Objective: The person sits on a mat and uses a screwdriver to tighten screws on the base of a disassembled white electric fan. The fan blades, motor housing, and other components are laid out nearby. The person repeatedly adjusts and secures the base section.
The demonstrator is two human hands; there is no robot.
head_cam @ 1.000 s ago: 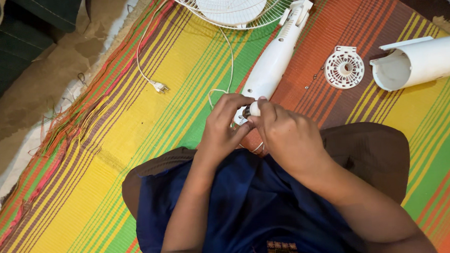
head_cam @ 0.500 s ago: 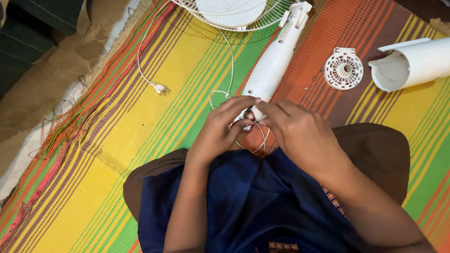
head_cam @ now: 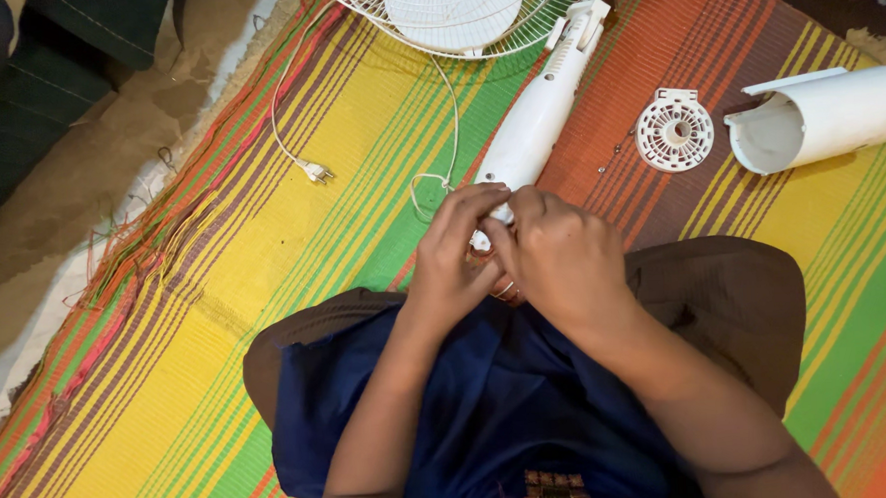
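Observation:
A white fan stand tube (head_cam: 539, 113) lies on the striped mat, running from my hands up to the white wire fan guard (head_cam: 452, 15) at the top. My left hand (head_cam: 455, 255) and my right hand (head_cam: 558, 255) are both closed around the tube's near end, fingers pressed together over it. What the fingertips hold there is hidden. A white power cord (head_cam: 445, 121) loops beside the tube, and its plug (head_cam: 315, 171) lies on the mat to the left.
A round white vented cover (head_cam: 674, 130) lies right of the tube, with small dark screws (head_cam: 616, 153) beside it. A white cylindrical housing (head_cam: 819, 116) lies at the far right. The mat's frayed left edge (head_cam: 119, 260) meets bare floor and dark cloth (head_cam: 54, 66).
Both hands stay on the tube's near end; the fingers have shifted slightly and closed tighter over it. The view has tilted a little.

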